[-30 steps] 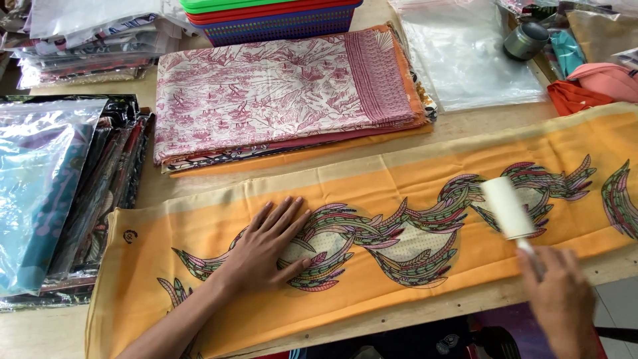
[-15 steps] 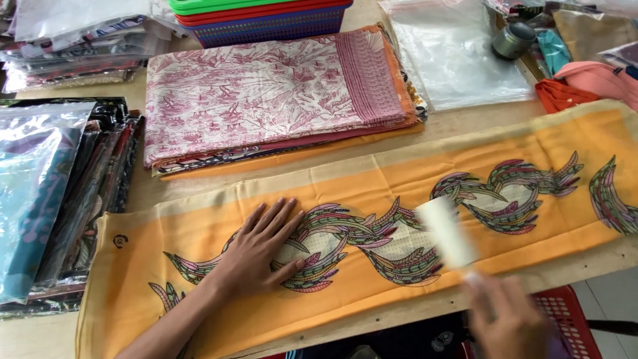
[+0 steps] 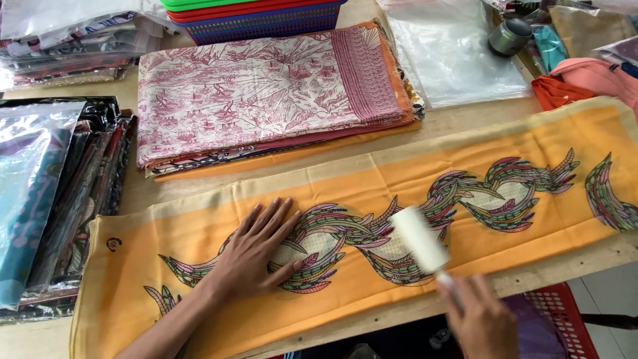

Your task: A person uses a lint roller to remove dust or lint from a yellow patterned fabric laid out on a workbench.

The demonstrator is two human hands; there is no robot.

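Since earlier frame, lint roller (image 3: 419, 239) rolled left along orange cloth (image 3: 372, 199), now just right of my left hand (image 3: 256, 249). My right hand (image 3: 480, 320) closed round roller handle, below white drum; drum blurred, probably touching cloth. Left hand flat, fingers spread, pressing cloth. Cloth long, pale-bordered, with curling multicolour feather pattern (image 3: 525, 189) along middle.

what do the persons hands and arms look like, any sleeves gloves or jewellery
Both hands are bare, with no gloves. The left hand shows no ring, and its forearm is uncovered as far as the frame reaches, with no watch, bracelet or sleeve. The nails are short and look unpainted. The right hand is blurred and seen only from the back; no ring or glove shows, and its wrist is out of frame.
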